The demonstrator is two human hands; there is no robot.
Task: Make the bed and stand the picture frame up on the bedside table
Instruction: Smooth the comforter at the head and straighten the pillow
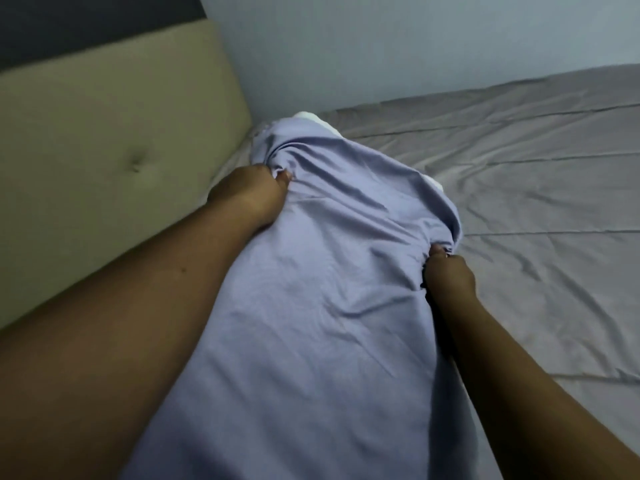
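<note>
The left hand (249,192) is closed in a fist around a bunch of lilac pillowcase (311,278) fabric, on the side nearest the headboard, with the thumb tip showing against the cloth. The right hand (448,271) is curled tight on a gathered fold at the opposite side of the pillowcase. Both bare forearms reach in from the bottom of the view, one on each side of the cloth. The wrinkled pillowcase lies lengthwise between them, pointing toward the far corner of the bed. A white pillow (307,116) pokes out of its far end and shows again at its right edge. It lies on a creased grey sheet (519,209) that covers the bed out to the right. A beige padded headboard (104,133) with one button tuft stands along the bed's left edge. A pale blue wall (381,46) meets the far edge.
</note>
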